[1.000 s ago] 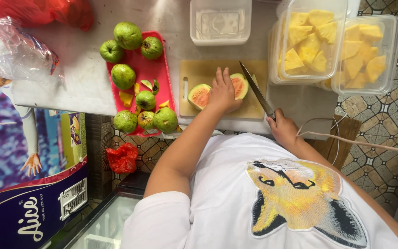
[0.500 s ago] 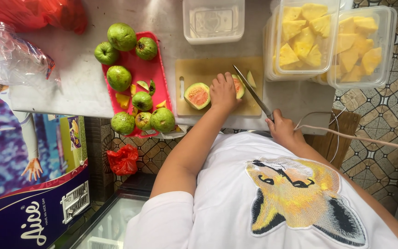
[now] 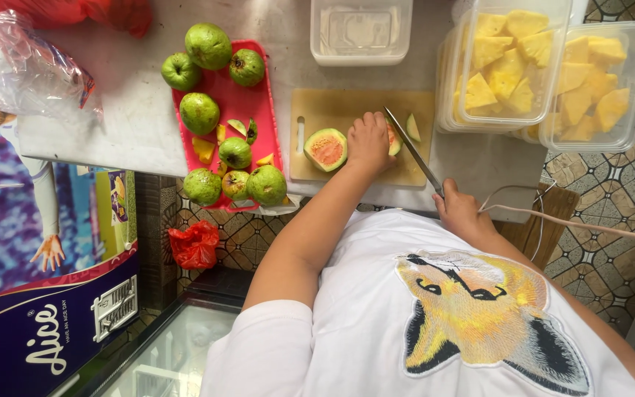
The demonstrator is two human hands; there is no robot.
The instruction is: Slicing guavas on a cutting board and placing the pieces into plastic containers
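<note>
My left hand (image 3: 369, 140) presses down on a cut guava piece (image 3: 392, 140) on the wooden cutting board (image 3: 332, 103). A guava half (image 3: 325, 148) with pink flesh lies face up just left of that hand. My right hand (image 3: 461, 209) is closed on the handle of a long knife (image 3: 413, 151). Its blade runs diagonally across the board, right beside my left fingers. A thin green slice (image 3: 413, 127) lies on the far side of the blade.
A red tray (image 3: 244, 95) left of the board holds several whole green guavas and scraps. Behind the board stands an empty clear container (image 3: 360, 29). Clear tubs of yellow fruit chunks (image 3: 508, 66) sit at the right. A plastic bag (image 3: 23, 66) lies at the left.
The knife blade has come down next to my left fingers, and a thin slice now lies apart on its far side. My left hand still covers the guava piece.
</note>
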